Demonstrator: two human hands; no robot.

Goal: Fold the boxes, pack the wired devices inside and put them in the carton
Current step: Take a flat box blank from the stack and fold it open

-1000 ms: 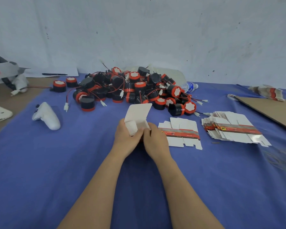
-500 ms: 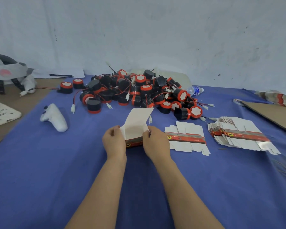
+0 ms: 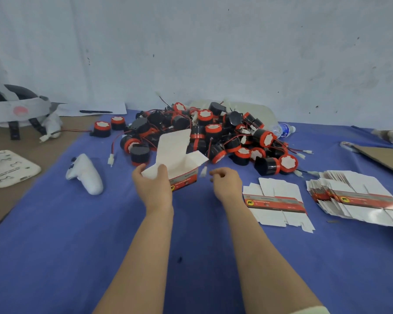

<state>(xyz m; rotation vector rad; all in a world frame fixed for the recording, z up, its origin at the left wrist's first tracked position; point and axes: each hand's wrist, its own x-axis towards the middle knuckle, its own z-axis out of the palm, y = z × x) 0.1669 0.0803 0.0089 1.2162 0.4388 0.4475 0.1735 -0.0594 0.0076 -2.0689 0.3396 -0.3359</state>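
Your left grip (image 3: pixel 153 189) is clamped on the open box (image 3: pixel 179 159), mouth-up on the bench (image 3: pixel 77 245); your right grip (image 3: pixel 228 185) hangs loosely curled and empty just right of it, nearer the device pile (image 3: pixel 213 134) right behind the box.

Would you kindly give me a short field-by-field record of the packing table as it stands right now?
Left hand: grips the folded box, lid flap up, top open
Right hand: beside the box, fingers loosely curled, holding nothing
Wired devices: heaped behind the box, none seen inside it
Flat boxes: small stack right of the hands, bigger stack further right
Controller: white, on the blue cloth, left of the box
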